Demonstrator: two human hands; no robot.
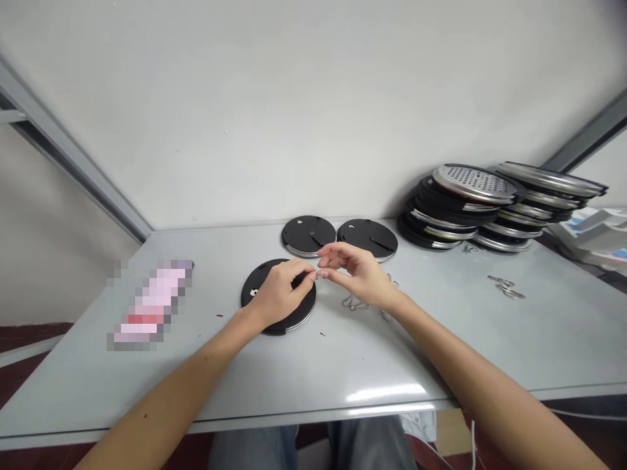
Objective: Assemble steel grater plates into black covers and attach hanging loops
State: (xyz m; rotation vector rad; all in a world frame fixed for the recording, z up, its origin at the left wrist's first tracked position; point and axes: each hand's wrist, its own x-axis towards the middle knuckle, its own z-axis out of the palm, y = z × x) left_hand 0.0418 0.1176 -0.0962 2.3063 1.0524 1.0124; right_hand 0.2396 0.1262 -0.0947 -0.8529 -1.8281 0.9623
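Note:
Over a round black disc (294,318) with a silvery rim, my left hand (281,290) has its thumb and forefinger pinched together. My right hand (362,277) meets it at the fingertips, thumb and fingers closed in a pinch just right of the disc. Whatever lies between the fingertips is too small to make out. The disc lies flat on the table, partly covered by my left hand. Bent-wire metal pieces (353,303) lie under and beside my right hand, which hides some of them.
Behind my hands lie two more black discs, a left one (301,230) and a right one (360,230). Stacked discs (441,212) with metal faces stand at the back right, near more metal pieces (507,287). A blurred pink item (157,300) is on the left of the grey table (235,385).

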